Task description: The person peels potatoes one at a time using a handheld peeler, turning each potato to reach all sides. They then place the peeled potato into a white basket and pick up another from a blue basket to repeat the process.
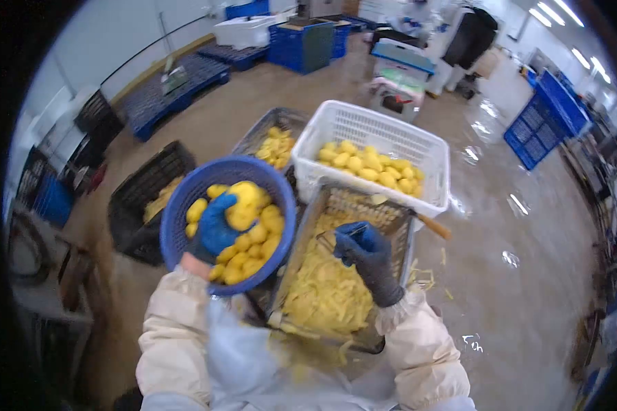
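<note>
My left hand [219, 227], in a blue glove, is closed around a large peeled potato [245, 209]. It is inside a round blue basket [290, 198] that holds several smaller yellow potatoes [252, 248]. My right hand [365, 250], gloved in blue and grey, is closed on a peeler [327, 240], whose thin metal part shows at the fingers' left; the rest is hidden. Below that hand, a dark crate [399, 233] holds a heap of pale yellow peelings [329, 294]. A wooden handle [433, 225] sticks out over the crate's right edge.
Behind the crate stands a white basket [370, 122] with several peeled potatoes. A grey crate [257, 131] of yellow pieces and a black crate [134, 226] flank the blue basket. Peelings lie on the wet floor [487, 288]. A blue crate [545, 120] stands at right.
</note>
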A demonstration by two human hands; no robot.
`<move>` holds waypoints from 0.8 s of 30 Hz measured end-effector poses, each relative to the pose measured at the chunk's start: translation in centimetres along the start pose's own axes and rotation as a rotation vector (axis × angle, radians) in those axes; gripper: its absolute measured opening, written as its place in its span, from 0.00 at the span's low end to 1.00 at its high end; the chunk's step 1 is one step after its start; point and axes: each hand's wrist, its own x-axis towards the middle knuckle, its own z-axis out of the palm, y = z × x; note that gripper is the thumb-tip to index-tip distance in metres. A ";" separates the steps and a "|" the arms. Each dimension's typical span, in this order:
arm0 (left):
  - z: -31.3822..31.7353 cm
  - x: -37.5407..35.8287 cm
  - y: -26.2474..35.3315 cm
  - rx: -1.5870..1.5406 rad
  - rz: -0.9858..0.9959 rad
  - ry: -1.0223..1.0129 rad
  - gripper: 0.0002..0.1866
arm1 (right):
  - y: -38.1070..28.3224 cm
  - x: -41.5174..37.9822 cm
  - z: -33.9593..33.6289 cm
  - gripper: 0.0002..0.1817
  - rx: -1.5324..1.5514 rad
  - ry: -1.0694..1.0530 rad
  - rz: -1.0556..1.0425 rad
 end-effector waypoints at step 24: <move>3.5 -0.7 -12.7 -0.001 -0.077 -0.156 0.20 | 0.5 0.0 0.9 0.06 -0.105 0.059 -0.001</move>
